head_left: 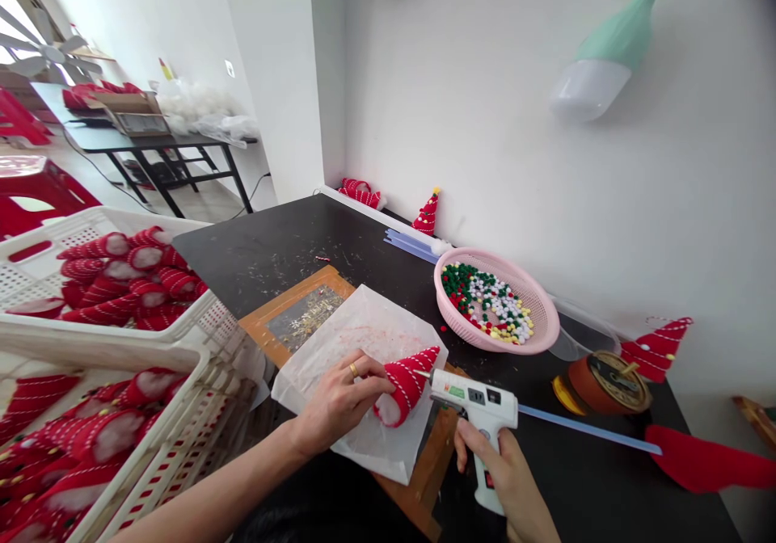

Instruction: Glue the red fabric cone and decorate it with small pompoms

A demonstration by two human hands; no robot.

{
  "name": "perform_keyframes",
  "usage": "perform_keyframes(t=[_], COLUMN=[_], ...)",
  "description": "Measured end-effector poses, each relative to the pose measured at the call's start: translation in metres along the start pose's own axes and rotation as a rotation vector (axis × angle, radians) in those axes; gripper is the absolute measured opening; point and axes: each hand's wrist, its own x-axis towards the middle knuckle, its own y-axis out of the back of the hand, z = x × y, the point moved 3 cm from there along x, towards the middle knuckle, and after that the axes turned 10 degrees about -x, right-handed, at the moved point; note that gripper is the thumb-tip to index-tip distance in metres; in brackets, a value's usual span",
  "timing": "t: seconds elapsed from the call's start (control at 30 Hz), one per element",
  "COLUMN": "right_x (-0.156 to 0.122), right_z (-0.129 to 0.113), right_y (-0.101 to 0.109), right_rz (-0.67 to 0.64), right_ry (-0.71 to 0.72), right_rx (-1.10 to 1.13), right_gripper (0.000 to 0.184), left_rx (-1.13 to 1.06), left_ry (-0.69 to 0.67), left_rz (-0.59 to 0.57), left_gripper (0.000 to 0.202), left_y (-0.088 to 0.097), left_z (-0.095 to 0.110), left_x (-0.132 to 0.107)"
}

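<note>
The left hand [339,401] is curled around 1 red felt cone [406,385] with white stitching, holding it on its side on a white paper sheet [357,333] just near-left of the pink pom-pom basket [546,317]. The right hand [506,470] is closed on the handle of a white glue gun [478,406], nearer than the basket, its nozzle touching the cone's side. 2 white crates [182,349] of similar cones stand well left of the basket.

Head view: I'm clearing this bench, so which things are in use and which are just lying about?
In use: red cone, held in left hand; glue gun, in right hand; white paper sheet beneath.
Lying about: pink basket of pompoms; white crates of cones; ribbon spool; glue sticks by the wall.
</note>
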Motion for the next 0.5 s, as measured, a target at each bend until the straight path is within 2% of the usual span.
perform_keyframes(t=[0.13, 0.23, 0.5], right_x=[0.005, 0.009, 0.007], right_z=[0.010, 0.018, 0.017], right_y=[0.004, 0.007, 0.004], right_rz=[-0.030, 0.006, 0.084], right_ry=[-0.029, -0.025, 0.004], right_rx=[0.266, 0.385, 0.227], right_gripper=[0.044, 0.043, 0.042], left_rx=[0.007, 0.009, -0.004], left_ry=[0.021, 0.044, 0.194], left_rz=[0.001, 0.010, 0.096], left_gripper=[0.022, 0.021, 0.018], left_y=[0.000, 0.000, 0.003], left_z=[-0.002, -0.005, -0.021], left_x=[-0.004, -0.007, -0.014])
